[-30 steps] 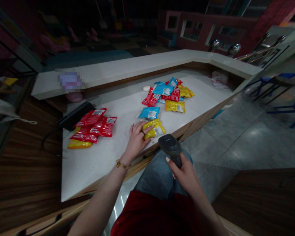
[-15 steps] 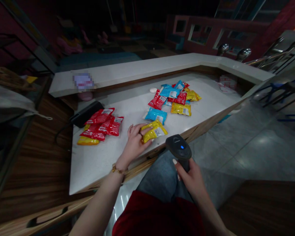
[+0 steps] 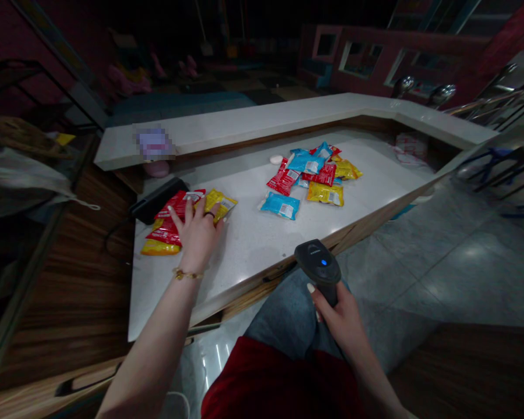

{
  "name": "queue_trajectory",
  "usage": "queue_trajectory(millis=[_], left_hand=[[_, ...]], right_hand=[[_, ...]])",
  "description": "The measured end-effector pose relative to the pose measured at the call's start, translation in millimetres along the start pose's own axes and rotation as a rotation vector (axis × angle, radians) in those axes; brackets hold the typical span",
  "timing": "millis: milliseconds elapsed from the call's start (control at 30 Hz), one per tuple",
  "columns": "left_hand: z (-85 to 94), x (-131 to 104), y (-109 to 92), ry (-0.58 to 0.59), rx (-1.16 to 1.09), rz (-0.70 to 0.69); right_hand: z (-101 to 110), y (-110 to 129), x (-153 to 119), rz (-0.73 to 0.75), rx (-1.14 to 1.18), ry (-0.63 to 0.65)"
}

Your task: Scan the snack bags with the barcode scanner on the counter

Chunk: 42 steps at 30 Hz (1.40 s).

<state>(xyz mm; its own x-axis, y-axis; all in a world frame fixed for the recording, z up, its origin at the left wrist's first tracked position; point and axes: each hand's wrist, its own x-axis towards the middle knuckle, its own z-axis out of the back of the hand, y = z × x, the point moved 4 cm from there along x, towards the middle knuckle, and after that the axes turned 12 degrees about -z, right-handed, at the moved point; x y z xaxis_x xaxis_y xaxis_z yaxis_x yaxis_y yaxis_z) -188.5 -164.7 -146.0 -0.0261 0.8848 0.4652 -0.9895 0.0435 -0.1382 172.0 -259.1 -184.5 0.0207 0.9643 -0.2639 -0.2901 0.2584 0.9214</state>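
Head: yellow packet (image 3: 213, 198), blurred label (image 3: 229, 203)

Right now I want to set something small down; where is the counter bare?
Bare counter shows between the left hand and the lone blue packet, and right of the mixed packet pile. Crowded: that pile, and the red and yellow packets at the left hand, beside the black box.

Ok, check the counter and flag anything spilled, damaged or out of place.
Nothing stands out. The packets lie loosely on the counter, many overlapping, no spill visible; small tears could be hidden, especially under the left hand.
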Motion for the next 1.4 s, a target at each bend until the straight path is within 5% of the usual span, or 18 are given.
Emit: queue_trajectory(millis=[133,233,400,567,733,933,1100,1400], left_hand=[[-1.7,8.0,-6.1,-0.012,-0.007,0.053],[-9.0,13.2,-29.0,0.012,-0.048,-0.012],[-40.9,25.8,-79.3,0.172,-0.182,-0.216],[-73.5,51.1,-104.8,0.276,-0.250,-0.325],[-84.4,51.1,-113.9,0.323,-0.243,-0.376],[-65.0,14.9,-116.7,0.187,-0.260,-0.418],[-66.9,-9.5,-111.6,0.159,-0.355,-0.382],[-72.4,-13.4,-108.3,0.183,-0.392,-0.390]], right_hand=[[1.5,4.5,-0.2,0.018,-0.019,-0.017],[0.1,4.2,0.0,0.020,-0.025,-0.017],[-3.3,-1.1,0.6,0.020,-0.025,0.002],[-2.5,-1.2,0.0,0.019,-0.011,0.012],[-0.8,3.5,-1.5,0.035,-0.008,-0.022],[-4.7,4.1,0.8,-0.002,-0.011,0.025],[-7.5,4.6,2.4,0.011,-0.006,0.033],[-6.7,3.7,3.1,0.021,-0.009,0.034]])
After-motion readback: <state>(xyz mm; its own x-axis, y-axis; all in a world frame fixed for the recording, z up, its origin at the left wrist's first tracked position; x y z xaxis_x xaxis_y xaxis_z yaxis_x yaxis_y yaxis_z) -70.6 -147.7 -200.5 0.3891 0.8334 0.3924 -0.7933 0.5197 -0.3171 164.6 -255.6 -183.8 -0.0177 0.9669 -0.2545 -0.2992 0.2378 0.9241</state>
